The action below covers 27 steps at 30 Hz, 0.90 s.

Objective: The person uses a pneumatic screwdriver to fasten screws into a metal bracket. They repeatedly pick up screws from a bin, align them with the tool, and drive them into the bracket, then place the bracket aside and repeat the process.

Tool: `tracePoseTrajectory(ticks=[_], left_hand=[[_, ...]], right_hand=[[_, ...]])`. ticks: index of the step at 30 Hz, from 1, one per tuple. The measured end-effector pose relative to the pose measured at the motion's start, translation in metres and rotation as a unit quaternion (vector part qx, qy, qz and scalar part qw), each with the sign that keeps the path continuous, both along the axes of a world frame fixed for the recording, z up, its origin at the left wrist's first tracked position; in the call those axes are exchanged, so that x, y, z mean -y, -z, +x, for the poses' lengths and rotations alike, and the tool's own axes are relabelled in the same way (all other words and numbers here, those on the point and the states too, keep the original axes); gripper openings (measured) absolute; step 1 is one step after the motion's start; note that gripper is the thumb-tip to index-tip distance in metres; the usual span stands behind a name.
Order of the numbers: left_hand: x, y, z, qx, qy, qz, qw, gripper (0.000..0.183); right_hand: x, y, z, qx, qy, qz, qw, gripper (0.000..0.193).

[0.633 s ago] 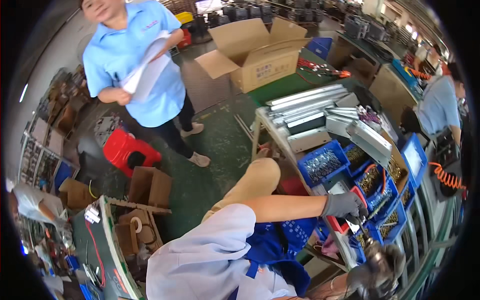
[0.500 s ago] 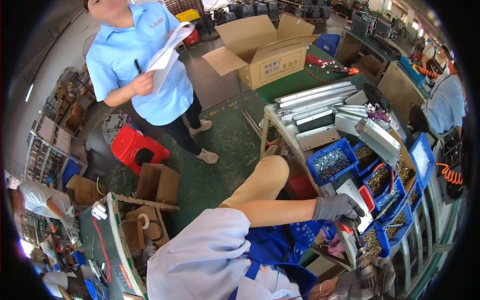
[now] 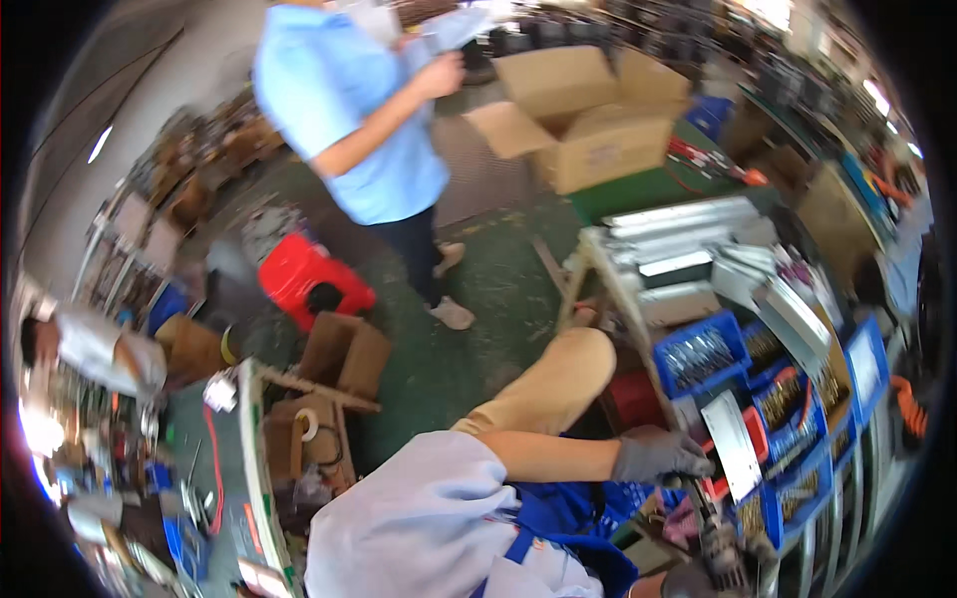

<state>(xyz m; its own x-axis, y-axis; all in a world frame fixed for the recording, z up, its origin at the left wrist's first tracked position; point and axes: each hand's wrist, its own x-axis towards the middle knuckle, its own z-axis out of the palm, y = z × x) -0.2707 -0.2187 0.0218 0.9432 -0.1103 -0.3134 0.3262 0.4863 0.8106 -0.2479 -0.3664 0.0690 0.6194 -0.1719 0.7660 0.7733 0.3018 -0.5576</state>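
Left hand (image 3: 661, 456): gloved, fingers curled near the tip of the driver (image 3: 725, 553); blur prevents confirming whether this grip pinches anything. Fingertips should steady only the tip and be clear of the chuck before it turns. Right hand (image 3: 688, 580): gloved, wrapped around the driver's body; this grip should bear the weight and hold the axis straight, without side load. Position: the driver lies within the right grip, its tip slanting up toward the left fingers; contact unconfirmed. The plate (image 3: 733, 446) lies just right of the left fingers. Blue bins (image 3: 825, 466) stand farther right.
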Motion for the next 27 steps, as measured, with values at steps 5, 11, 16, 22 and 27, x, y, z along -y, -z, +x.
tracePoseTrajectory(ticks=[5,11,16,22,27], left_hand=[[-0.002,0.029,-0.002,0.051,0.051,-0.079,0.994,0.030],[-0.008,0.036,-0.020,-0.002,-0.040,-0.216,0.976,0.023],[-0.022,0.040,-0.034,-0.018,-0.078,-0.306,0.949,0.021],[-0.042,0.041,-0.041,0.021,-0.125,-0.319,0.939,0.023],[-0.062,0.028,-0.056,0.028,-0.129,-0.316,0.940,0.026]], right_hand=[[-0.032,0.011,0.002,-0.042,-0.059,-0.067,0.995,0.039],[-0.063,0.016,-0.006,-0.054,-0.113,-0.114,0.986,0.038],[-0.086,0.020,-0.012,-0.058,-0.150,-0.135,0.978,0.037],[-0.112,0.020,-0.017,-0.051,-0.176,-0.156,0.971,0.036],[-0.132,0.020,-0.022,-0.051,-0.195,-0.170,0.965,0.036]])
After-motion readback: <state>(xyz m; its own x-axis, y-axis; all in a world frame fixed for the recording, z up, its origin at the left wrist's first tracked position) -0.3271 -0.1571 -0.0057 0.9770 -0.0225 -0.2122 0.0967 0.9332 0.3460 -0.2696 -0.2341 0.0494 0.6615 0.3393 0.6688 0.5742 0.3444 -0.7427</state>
